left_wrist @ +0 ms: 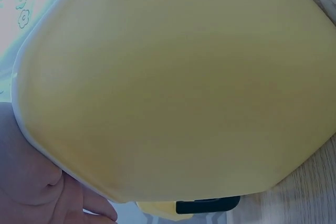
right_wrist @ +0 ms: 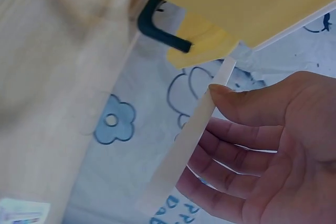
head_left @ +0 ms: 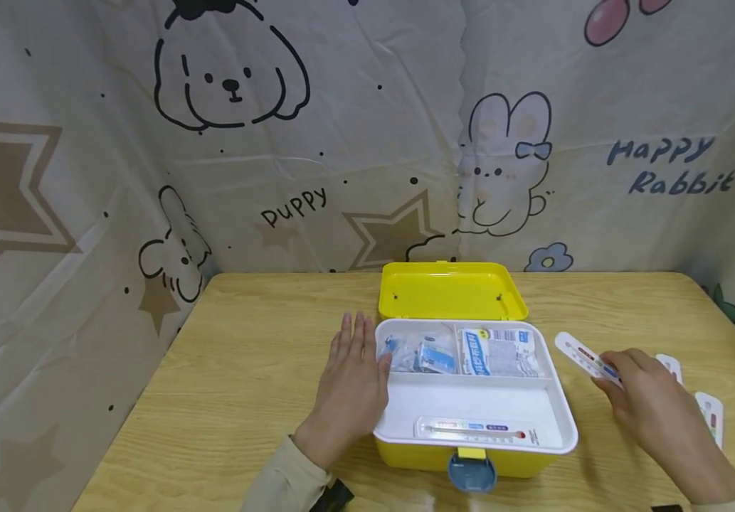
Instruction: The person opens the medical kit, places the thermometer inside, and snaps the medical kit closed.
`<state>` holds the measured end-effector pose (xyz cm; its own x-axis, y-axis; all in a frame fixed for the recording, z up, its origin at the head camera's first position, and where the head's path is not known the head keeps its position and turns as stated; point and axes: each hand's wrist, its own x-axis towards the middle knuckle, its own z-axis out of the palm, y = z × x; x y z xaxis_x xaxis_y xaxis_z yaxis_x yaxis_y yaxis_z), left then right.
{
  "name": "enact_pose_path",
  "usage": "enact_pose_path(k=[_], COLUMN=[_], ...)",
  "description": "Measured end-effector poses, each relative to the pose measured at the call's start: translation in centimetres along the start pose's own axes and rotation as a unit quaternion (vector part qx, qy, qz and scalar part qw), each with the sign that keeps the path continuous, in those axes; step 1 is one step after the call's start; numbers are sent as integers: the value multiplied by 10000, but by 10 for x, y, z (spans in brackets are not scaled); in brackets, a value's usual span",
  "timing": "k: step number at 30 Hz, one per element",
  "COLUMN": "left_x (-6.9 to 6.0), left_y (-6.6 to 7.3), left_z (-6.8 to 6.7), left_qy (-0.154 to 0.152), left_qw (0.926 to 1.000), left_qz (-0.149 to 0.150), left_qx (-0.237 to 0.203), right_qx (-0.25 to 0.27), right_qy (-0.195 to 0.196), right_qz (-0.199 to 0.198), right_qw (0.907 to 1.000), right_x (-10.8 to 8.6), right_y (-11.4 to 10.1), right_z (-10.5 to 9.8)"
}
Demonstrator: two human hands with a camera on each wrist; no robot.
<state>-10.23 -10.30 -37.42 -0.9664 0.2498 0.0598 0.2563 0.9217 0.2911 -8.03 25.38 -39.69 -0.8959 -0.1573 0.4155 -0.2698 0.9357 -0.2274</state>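
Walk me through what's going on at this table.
A person has a yellow box open on the wooden table, its lid folded back. The left hand rests against the left edge of the white tray; the right hand pinches a slim white case to the right of the box. One cased thermometer lies in the tray's front compartment, with bagged supplies behind it. Two more white cases lie near the right hand.

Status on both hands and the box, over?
Right hand pinches slim white case, right of box. Left hand touches box's left side. Lid open; thermometer in front compartment.
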Motion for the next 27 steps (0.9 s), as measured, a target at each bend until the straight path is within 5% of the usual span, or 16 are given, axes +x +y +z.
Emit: enact_pose_path(k=[12,27], left_x=[0,0], left_y=[0,-1], left_z=[-1,0], left_qy=[-70,-38], left_qw=[9999,10000], left_qz=[-78,-19], left_qx=[-19,-90], right_qx=[-300,-484], right_qy=[-525,-426], right_qz=[91,27], right_qw=[9981,9979], right_x=[23,32], right_y=[-24,-31], right_z=[-17,-27])
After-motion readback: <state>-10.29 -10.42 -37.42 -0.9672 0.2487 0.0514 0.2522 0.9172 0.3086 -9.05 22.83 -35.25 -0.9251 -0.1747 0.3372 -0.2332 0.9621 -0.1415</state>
